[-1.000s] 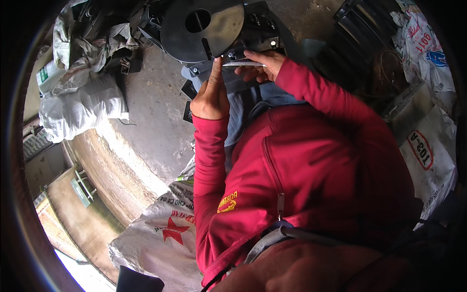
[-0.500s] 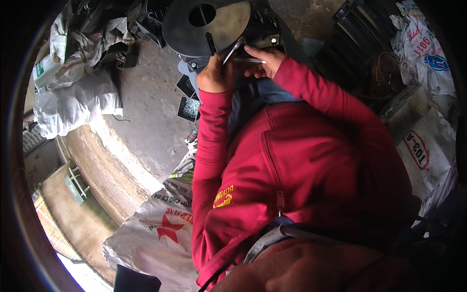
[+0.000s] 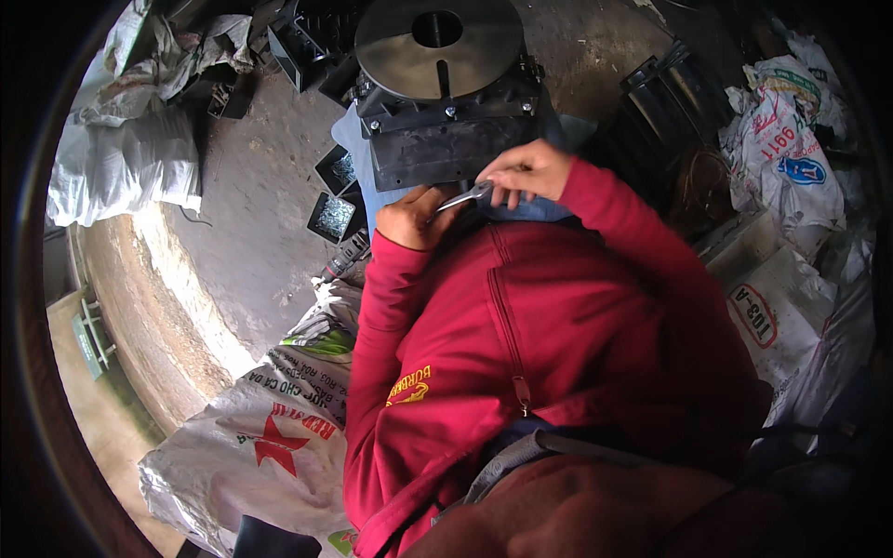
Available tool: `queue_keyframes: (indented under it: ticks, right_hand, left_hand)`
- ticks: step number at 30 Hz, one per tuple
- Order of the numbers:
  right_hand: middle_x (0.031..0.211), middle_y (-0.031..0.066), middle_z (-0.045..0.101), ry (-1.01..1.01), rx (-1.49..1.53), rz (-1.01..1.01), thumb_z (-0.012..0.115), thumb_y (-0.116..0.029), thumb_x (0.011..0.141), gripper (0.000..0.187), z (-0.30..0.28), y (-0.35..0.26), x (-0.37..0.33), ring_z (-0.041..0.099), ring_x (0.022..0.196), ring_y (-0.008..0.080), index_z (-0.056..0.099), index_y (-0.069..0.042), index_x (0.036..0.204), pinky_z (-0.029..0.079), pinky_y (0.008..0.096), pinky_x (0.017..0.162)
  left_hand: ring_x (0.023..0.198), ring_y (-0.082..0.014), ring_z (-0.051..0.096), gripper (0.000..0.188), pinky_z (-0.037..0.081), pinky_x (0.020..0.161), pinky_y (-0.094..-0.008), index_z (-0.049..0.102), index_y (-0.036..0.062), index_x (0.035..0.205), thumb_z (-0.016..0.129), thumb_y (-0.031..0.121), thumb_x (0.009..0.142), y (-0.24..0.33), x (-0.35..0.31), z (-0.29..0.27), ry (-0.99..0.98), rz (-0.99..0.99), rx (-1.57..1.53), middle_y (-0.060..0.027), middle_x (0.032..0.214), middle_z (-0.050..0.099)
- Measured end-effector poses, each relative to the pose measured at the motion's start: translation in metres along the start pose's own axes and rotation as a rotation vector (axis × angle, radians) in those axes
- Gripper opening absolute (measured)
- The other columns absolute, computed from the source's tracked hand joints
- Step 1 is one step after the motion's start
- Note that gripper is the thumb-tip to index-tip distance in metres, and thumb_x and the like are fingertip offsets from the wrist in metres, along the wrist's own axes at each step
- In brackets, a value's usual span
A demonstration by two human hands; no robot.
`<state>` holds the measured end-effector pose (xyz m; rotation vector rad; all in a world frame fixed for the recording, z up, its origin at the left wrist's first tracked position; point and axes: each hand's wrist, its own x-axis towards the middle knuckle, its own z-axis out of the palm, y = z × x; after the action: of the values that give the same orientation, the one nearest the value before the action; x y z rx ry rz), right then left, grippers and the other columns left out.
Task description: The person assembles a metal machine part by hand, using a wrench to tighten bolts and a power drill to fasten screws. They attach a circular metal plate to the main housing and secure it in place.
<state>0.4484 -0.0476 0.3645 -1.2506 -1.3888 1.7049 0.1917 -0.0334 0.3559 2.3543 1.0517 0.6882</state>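
Observation:
My left hand is closed round a silver wrench just in front of my body. The wrench slants up toward my right hand, whose bent fingers close at its far end. Past my hands sits a black metal assembly with bolts along its near side. On top of it lies a round metal disc with a central hole and a slot. Both hands are apart from the disc. My palms and some fingertips are hidden.
Left of the assembly stand two small black bins of small metal parts, with a power tool nearby. White sacks lie at lower left and sacks at right. Black channel-shaped parts rest at far right.
Both hands have drawn back from the disc's edge toward my body. Two wrench shafts showed before; one shows now. The view has shifted, uncovering the assembly's near side.

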Motion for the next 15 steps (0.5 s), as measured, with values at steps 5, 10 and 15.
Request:
queue_keyframes:
  ticks: [5, 10, 15]
  right_hand:
    - [0.113, 0.0159, 0.062, 0.814, -1.135, -0.639, 0.091, -0.032, 0.056, 0.094, -0.048, -0.043, 0.007, 0.065, 0.098, 0.0297, 0.045, -0.009, 0.135, 0.054, 0.0371, 0.081]
    - [0.136, 0.0236, 0.048, 0.550, -0.884, -0.640, 0.093, -0.041, 0.050, 0.128, -0.058, -0.026, 0.056, 0.053, 0.120, 0.0399, 0.017, -0.012, 0.150, 0.047, 0.0442, 0.099]
    - [0.139, 0.0260, 0.045, 0.490, -0.915, -0.708, 0.092, -0.041, 0.053, 0.129, -0.062, -0.063, 0.069, 0.053, 0.121, 0.0398, 0.014, -0.012, 0.151, 0.046, 0.0431, 0.100]
  left_hand:
    - [0.068, -0.0291, 0.065, 0.019, 0.051, 0.059, -0.0401, 0.068, 0.0123, 0.089, 0.071, 0.029, 0.082, -0.014, -0.029, 0.007, -0.130, -0.078, -0.149, -0.0057, 0.079, 0.064]
    - [0.073, -0.0299, 0.066, 0.024, 0.054, 0.062, -0.0378, 0.071, 0.0162, 0.097, 0.064, 0.036, 0.085, -0.012, -0.026, 0.021, -0.244, -0.045, 0.046, -0.0049, 0.087, 0.066]
    - [0.066, -0.0233, 0.065, 0.012, 0.051, 0.059, -0.0320, 0.069, 0.0037, 0.092, 0.068, 0.011, 0.083, -0.030, -0.028, -0.006, 0.313, -0.016, -0.349, -0.0092, 0.079, 0.067]
